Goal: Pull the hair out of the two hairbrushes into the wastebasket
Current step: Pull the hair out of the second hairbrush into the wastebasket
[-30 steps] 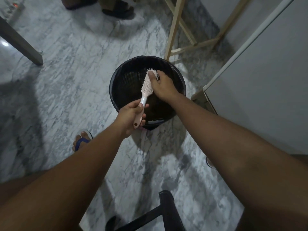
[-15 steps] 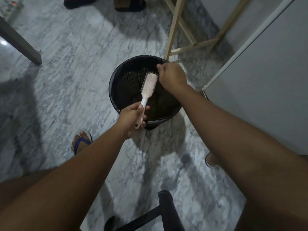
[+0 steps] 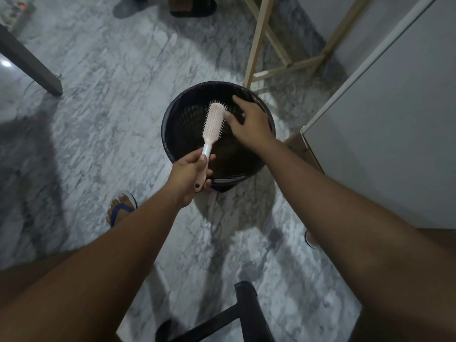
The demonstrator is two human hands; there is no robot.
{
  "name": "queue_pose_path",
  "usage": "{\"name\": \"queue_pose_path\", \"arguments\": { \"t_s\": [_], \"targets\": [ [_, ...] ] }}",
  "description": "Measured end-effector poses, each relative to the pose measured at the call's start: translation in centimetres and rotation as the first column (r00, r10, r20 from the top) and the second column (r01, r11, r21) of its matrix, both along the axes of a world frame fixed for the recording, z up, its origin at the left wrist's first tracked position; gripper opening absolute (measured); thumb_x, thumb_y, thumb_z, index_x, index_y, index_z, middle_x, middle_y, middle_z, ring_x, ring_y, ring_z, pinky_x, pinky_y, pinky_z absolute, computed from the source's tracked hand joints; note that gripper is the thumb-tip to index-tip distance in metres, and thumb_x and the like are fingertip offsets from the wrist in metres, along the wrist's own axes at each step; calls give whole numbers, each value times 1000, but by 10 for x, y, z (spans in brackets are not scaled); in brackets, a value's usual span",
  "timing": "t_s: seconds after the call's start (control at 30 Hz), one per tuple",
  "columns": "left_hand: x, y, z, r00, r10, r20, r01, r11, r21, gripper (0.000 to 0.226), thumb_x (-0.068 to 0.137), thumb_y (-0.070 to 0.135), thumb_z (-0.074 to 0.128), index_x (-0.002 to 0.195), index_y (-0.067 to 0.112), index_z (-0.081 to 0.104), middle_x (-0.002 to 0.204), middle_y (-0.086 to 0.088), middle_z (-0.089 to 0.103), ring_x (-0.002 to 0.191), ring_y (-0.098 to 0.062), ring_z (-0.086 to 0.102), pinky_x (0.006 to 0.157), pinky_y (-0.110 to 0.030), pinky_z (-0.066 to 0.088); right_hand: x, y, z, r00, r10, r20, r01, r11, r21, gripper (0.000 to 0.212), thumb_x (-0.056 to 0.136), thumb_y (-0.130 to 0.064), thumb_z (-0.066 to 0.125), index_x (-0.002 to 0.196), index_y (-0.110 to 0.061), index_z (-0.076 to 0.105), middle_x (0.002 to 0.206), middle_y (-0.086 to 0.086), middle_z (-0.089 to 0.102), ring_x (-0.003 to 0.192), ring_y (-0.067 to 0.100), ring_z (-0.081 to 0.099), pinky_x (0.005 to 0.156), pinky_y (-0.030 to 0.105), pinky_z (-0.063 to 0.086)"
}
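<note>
Below and left of the left hand, a foot in a blue-strapped sandal [image 3: 121, 208] rests on the marble floor [image 3: 98, 119]. The left hand [image 3: 188, 176] grips the handle of a pink hairbrush [image 3: 213, 123], whose head reaches beyond the knuckles over the black wastebasket [image 3: 169, 129]. Just right of the bristles, the right hand [image 3: 250, 124] hovers above the wastebasket, fingers spread and holding nothing. Its thumb is beside the brush head; whether they touch is unclear.
</note>
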State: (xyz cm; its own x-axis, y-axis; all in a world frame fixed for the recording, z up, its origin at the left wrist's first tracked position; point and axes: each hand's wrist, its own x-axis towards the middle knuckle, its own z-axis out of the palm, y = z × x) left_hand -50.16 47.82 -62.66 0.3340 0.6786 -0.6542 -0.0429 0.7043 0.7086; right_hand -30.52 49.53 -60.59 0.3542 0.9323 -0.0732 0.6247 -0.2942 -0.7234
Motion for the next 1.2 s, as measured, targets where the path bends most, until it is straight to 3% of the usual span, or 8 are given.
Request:
{"name": "queue_pose_path", "arguments": {
  "t_s": [0.23,0.43,0.67,0.8,0.87,1.0,1.07,1.2],
  "targets": [
    [0,-1,1,999,-36,-15,37,996,78,32,103,13,49,132,21,61,118,-2,70,67,-12,54,51,-25,45,-14,11,-6,986,-144,89,131,982,137,45,82,-59,63,112,-28,74,102,-5,70,99,18,63,84,46,55],
    [0,-3,0,998,-58,-32,60,997,56,32,103,14,49,133,19,61,119,-2,71,68,-12,53,51,-25,45,-17,7,-2,959,-166,232,136,981,139,22,93,-38,62,97,-21,75,101,-5,68,107,21,58,90,44,42],
    [2,-3,1,999,44,24,-43,999,-12,32,104,14,46,134,13,58,117,-3,70,63,-11,52,46,-25,44,-11,5,0,973,-164,160,74,887,456,20,96,-23,57,104,-16,74,100,-4,74,95,19,66,81,50,52],
    [3,-2,5,999,17,32,-18,1000,21,31,103,15,49,132,17,60,121,-3,69,65,-11,52,47,-25,44,-12,-2,-12,976,20,217,-85,952,294,41,96,-26,59,134,-14,62,134,12,62,122,30,56,105,37,43],
    [5,-2,6,999,2,38,-4,999,39,32,103,15,49,132,19,61,120,-3,69,65,-10,52,48,-25,44,-15,-5,-13,979,75,189,-112,975,194,45,95,-36,61,136,-18,61,140,16,55,127,30,50,104,35,42],
    [7,-3,9,999,-15,43,13,998,61,31,104,14,47,132,19,61,117,-2,68,65,-10,51,49,-24,44,-22,-5,-4,1000,3,-11,0,974,228,46,90,-40,68,132,-22,63,114,7,65,98,15,64,89,33,56],
    [7,-2,11,999,-29,33,27,997,77,28,104,15,47,126,22,63,117,-2,68,65,-10,50,50,-24,44,-23,-3,2,989,-78,-127,103,973,208,48,87,-42,72,130,-23,63,101,0,70,86,10,66,80,21,56],
    [5,-1,10,999,-32,7,32,996,84,28,104,14,48,125,22,63,120,-4,69,64,-10,51,48,-25,45,-21,6,7,967,-179,-183,204,971,123,43,87,-34,75,123,-11,70,97,3,77,88,9,71,79,14,51]
  ]
}}
